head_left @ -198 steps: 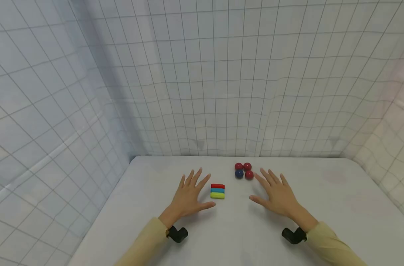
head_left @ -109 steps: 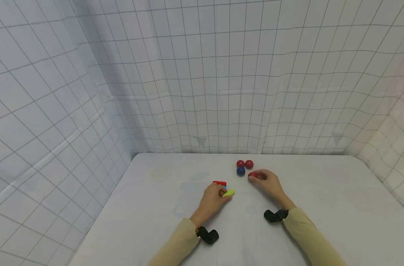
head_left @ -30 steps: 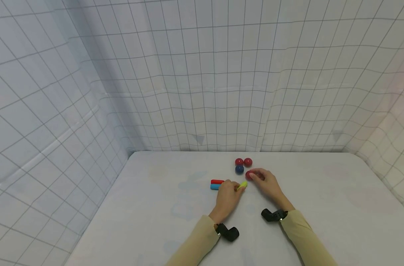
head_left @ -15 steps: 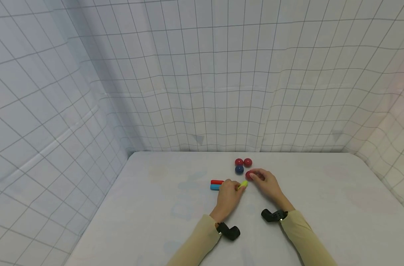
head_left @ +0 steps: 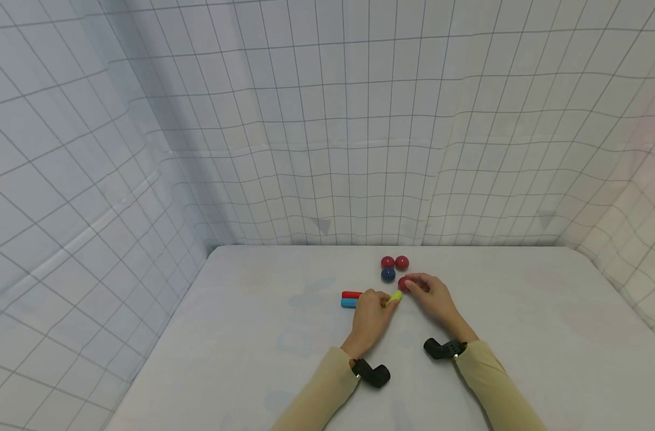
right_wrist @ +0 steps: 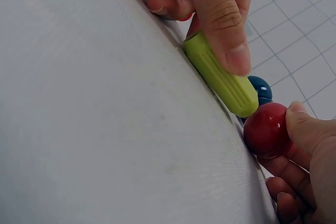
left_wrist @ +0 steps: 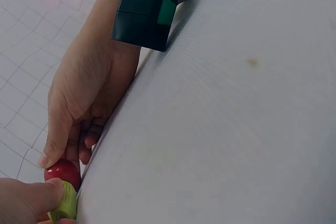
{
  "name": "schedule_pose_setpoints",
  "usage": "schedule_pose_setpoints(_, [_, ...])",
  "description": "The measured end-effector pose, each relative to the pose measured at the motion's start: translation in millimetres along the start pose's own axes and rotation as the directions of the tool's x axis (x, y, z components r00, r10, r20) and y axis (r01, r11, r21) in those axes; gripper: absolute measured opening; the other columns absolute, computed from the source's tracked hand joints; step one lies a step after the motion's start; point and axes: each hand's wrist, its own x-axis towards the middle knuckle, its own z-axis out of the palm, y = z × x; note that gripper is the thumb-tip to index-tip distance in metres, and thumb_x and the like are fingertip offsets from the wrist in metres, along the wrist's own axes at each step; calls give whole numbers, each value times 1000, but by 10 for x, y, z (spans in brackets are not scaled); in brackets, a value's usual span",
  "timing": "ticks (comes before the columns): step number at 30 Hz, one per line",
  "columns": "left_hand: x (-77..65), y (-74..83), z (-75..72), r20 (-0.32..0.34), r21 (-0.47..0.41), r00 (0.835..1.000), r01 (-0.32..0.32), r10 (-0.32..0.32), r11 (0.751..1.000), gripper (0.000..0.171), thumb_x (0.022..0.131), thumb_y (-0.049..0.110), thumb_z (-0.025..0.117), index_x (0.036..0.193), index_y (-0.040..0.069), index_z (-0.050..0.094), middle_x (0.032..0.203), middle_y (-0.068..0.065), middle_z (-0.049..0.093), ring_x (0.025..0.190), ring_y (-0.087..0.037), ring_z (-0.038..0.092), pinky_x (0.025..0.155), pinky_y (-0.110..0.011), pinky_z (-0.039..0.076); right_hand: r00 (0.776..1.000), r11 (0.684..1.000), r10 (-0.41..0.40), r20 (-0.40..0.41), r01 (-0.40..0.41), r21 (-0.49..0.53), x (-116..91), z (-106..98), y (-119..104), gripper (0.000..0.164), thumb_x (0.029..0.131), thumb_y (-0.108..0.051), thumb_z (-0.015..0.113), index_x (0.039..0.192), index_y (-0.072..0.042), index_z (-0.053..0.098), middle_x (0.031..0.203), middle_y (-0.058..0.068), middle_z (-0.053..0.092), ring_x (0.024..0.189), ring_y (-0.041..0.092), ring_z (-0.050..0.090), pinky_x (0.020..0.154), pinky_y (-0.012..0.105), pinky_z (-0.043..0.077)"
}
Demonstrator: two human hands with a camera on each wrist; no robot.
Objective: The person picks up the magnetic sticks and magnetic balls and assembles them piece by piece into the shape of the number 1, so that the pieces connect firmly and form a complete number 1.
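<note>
My left hand (head_left: 370,314) pinches a short yellow-green ridged stick (right_wrist: 223,80) between thumb and fingers. In the right wrist view, the stick's far end is right at a shiny red ball (right_wrist: 268,129). That ball is held by my right hand (head_left: 432,296), thumb on one side and fingers on the other, low over the white table. A red stick (head_left: 351,294) and a blue stick (head_left: 348,303) lie side by side left of my left hand, which partly covers their right ends.
Behind the held ball sit a dark blue ball (head_left: 388,275) and two more red balls (head_left: 388,262), grouped close together. The white table (head_left: 252,335) ends at a wall of white grid-patterned cloth (head_left: 327,149), with similar cloth at both sides.
Since the oldest frame, my left hand has picked up the yellow-green stick and carried it right, to the red ball my right hand took hold of. Over the last second, both hands are nearly still.
</note>
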Motion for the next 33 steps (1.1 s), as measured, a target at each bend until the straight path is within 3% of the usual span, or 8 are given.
schedule_pose_setpoints(19, [33, 5, 26, 30, -25, 999, 46, -45, 999, 22, 84, 24, 74, 88, 2, 74, 69, 3, 59, 65, -5, 49, 57, -19, 38, 999, 999, -43, -6, 43, -2, -1, -4, 1, 26, 93, -22, 64, 108, -1, 68, 96, 6, 68, 85, 19, 56, 74, 37, 44])
schedule_pose_setpoints(33, [36, 8, 24, 29, -49, 998, 54, -52, 997, 23, 84, 24, 74, 89, 1, 74, 68, 5, 56, 63, -4, 45, 55, -18, 36, 1000, 1000, -27, 11, 27, -8, 0, 3, -3, 28, 94, -24, 62, 109, -1, 67, 97, 7, 67, 86, 20, 55, 75, 39, 43])
